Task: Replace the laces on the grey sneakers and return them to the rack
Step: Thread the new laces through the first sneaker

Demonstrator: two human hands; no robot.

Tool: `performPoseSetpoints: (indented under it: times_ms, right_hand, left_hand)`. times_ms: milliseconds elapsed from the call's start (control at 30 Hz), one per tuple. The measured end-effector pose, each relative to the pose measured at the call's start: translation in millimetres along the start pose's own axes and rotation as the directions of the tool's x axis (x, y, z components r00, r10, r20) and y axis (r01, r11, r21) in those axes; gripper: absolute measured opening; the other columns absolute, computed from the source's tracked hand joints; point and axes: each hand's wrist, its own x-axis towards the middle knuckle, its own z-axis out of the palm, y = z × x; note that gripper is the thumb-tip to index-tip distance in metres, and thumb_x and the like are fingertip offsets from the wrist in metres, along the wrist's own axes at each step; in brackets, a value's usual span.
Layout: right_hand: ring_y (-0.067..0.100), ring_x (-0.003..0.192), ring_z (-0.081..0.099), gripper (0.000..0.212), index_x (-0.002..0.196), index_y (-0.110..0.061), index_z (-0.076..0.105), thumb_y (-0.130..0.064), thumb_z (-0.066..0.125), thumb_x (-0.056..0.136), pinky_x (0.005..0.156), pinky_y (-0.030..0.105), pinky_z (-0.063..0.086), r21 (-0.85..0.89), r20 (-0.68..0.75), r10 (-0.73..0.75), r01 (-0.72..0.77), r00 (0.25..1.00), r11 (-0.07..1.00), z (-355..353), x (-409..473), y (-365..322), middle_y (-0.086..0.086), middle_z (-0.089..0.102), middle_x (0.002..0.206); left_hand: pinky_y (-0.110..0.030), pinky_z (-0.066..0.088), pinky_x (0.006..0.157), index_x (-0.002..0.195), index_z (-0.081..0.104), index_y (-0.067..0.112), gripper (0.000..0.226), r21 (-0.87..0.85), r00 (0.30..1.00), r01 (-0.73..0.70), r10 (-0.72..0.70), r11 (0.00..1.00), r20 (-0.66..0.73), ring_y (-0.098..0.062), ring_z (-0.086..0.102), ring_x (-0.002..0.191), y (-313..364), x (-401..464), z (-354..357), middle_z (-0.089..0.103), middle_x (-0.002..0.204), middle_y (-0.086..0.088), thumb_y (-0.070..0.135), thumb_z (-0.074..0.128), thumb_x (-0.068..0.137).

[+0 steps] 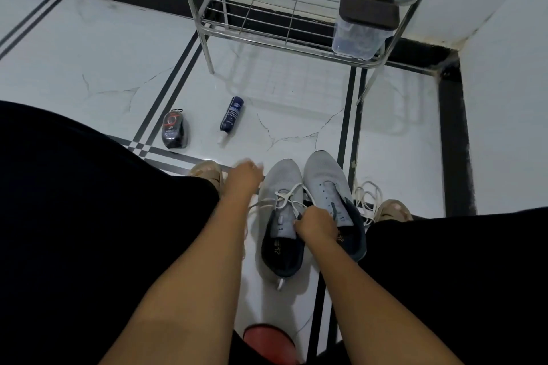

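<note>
Lacing under way on left sneaker (281, 216); white lace (286, 197) part-threaded. Right hand (317, 227) grip closed, pinching lace end near tongue. Left hand (241, 178) blurred, grip cannot be told. Lace should be pulled evenly through each eyelet. Right sneaker (329, 187) unlaced, touching alongside; rack (207, 47) far.

Two grey sneakers (299, 204) stand side by side on the floor, left one loosely threaded with a white lace (289, 197).

left hand (241, 179): left of laced sneaker (281, 213), fingers blurred | right hand (318, 227): fingers pinch lace (292, 201) over its tongue
</note>
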Motion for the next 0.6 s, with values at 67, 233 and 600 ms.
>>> performPoseSetpoints:
  times_ms: [67,233,600]
  right_hand:
    - [0.028,0.098,0.063,0.022,0.106,-0.011,0.064,-0.026,0.056,0.092,0.068,0.029,0.045,0.000,-0.001,-0.007,0.007,1.000,1.000,0,1,0,0.009,0.065,0.109]
    - [0.028,0.096,0.063,0.024,0.105,-0.011,0.064,-0.030,0.056,0.092,0.068,0.030,0.047,0.055,0.021,0.022,-0.023,1.000,0.998,-1,0,3,0.009,0.065,0.107]
    - [0.028,0.098,0.062,0.024,0.106,-0.012,0.062,-0.031,0.055,0.093,0.070,0.032,0.048,0.082,0.050,0.054,-0.058,0.997,0.995,-3,2,2,0.009,0.064,0.109]
  left_hand:
    - [-0.036,0.047,0.090,0.110,0.062,0.008,0.032,0.187,0.982,0.016,-0.051,0.982,0.180,-0.030,0.058,0.108,-26,-15,42,0.064,0.115,-0.010,0.030,0.043,0.097]
    - [-0.029,0.044,0.079,0.116,0.059,0.007,0.031,-0.351,0.957,0.257,-0.287,0.901,-0.035,-0.031,0.057,0.104,-37,-21,49,0.060,0.123,-0.017,0.022,0.040,0.097]
    - [-0.033,0.044,0.084,0.111,0.060,0.014,0.034,0.152,0.976,0.055,-0.085,0.987,0.198,-0.030,0.057,0.106,-28,-23,47,0.063,0.116,-0.010,0.040,0.046,0.093]
